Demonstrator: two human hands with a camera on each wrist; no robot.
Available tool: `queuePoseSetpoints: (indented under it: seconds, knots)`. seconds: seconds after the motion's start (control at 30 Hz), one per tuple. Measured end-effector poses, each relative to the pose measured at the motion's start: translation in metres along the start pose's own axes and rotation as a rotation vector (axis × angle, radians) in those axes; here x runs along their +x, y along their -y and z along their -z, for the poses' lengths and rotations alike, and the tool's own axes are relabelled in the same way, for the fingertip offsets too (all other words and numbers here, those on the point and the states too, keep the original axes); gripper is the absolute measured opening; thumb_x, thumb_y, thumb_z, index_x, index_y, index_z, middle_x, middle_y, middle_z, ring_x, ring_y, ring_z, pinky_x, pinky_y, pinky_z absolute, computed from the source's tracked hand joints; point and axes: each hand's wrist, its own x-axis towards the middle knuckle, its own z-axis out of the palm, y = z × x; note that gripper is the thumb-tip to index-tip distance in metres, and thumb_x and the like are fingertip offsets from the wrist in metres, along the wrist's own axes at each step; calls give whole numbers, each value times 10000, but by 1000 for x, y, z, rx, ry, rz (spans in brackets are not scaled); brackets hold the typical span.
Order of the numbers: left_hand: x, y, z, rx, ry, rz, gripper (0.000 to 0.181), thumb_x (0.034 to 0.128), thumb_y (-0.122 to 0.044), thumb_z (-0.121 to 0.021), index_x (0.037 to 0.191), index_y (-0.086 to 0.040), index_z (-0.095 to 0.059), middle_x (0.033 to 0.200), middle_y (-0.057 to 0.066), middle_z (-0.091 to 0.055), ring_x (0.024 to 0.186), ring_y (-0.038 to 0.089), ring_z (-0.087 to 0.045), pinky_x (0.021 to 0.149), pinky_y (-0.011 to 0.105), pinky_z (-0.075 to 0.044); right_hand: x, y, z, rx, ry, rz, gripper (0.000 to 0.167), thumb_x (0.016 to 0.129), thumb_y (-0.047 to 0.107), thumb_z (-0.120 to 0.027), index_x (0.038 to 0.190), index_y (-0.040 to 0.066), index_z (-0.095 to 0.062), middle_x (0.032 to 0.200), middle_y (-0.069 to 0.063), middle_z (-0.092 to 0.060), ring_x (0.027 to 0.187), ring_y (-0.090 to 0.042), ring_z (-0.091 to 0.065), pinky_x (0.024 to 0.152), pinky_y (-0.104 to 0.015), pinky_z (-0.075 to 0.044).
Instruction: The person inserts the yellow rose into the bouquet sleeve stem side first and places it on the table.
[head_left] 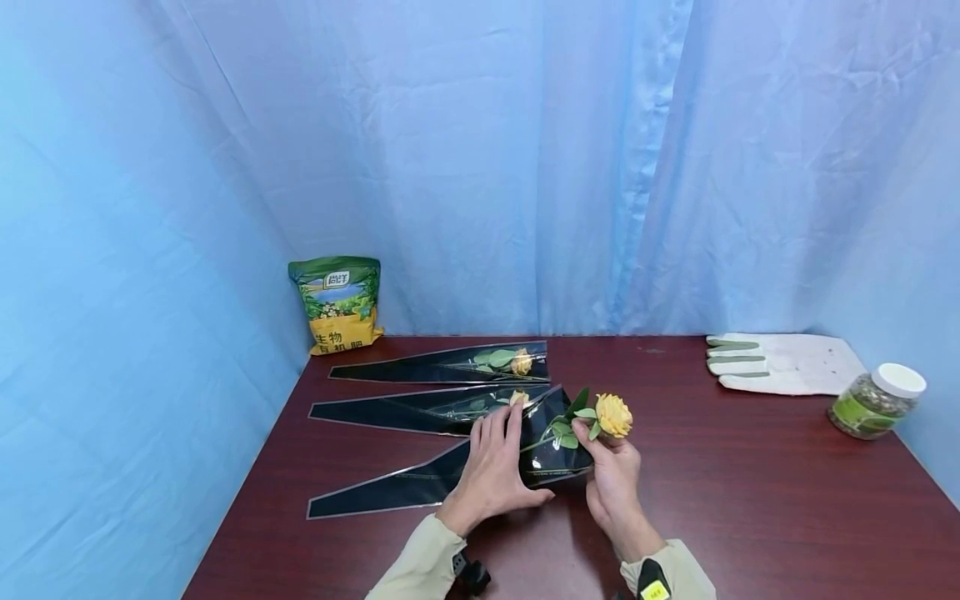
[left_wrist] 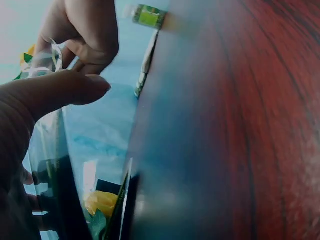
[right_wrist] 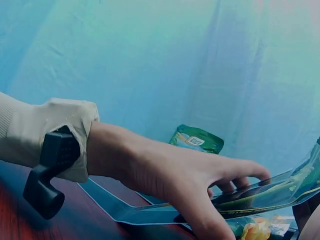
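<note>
My right hand (head_left: 617, 487) pinches a yellow artificial rose (head_left: 614, 415) just below its bloom, at the mouth of a clear and black flower sleeve (head_left: 390, 489). The rose's stem and green leaves (head_left: 566, 433) lie along the sleeve's wide end, which is raised. Across that sleeve spreads my left hand (head_left: 495, 467), its fingers extended over the far side and its thumb apart near the front edge. In the left wrist view, the right hand (left_wrist: 90, 35) is at the sleeve's clear rim. Behind the left hand lies a second sleeve (head_left: 375, 410) with a rose inside, partly covered by the fingers.
Farther back is another sleeved rose (head_left: 521, 361). A green and yellow fertilizer bag (head_left: 341, 304) stands at the back left. At the back right are a white glove (head_left: 795, 364) and a white-lidded jar (head_left: 873, 404). Blue curtains (head_left: 465, 167) border the brown table (head_left: 750, 492).
</note>
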Motion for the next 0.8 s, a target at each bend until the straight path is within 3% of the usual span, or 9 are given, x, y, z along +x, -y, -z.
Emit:
queuePoseSetpoints:
  seconds: [0.4,0.7,0.8]
  knots:
    - [2,1,-5,-21,-10,53,1266,591,-500,-893,1579,-81,-222,1375,101,-448,1202,260,-450,1048,473,-414,-2,2,0,-14,60,-46,253,929,-5,-655,853,210,-764,822,113,-743,824,1,-685,779,-164,-561]
    - [5,5,-1,-118,-8,82,1223,608,-446,-881,1580,-93,-227,1309,101,-442,1147,242,-417,961,414,-401,-2,12,7,79,274,-60,255,985,-11,-550,1033,201,-685,975,115,-725,907,15,-681,811,-146,-538]
    - [5,6,1,-153,-6,92,1192,614,-426,-866,1574,-102,-237,1277,94,-438,1129,230,-403,940,399,-391,1,17,10,54,332,-28,321,973,-63,-512,1122,201,-617,1039,103,-696,935,1,-683,840,-150,-543]
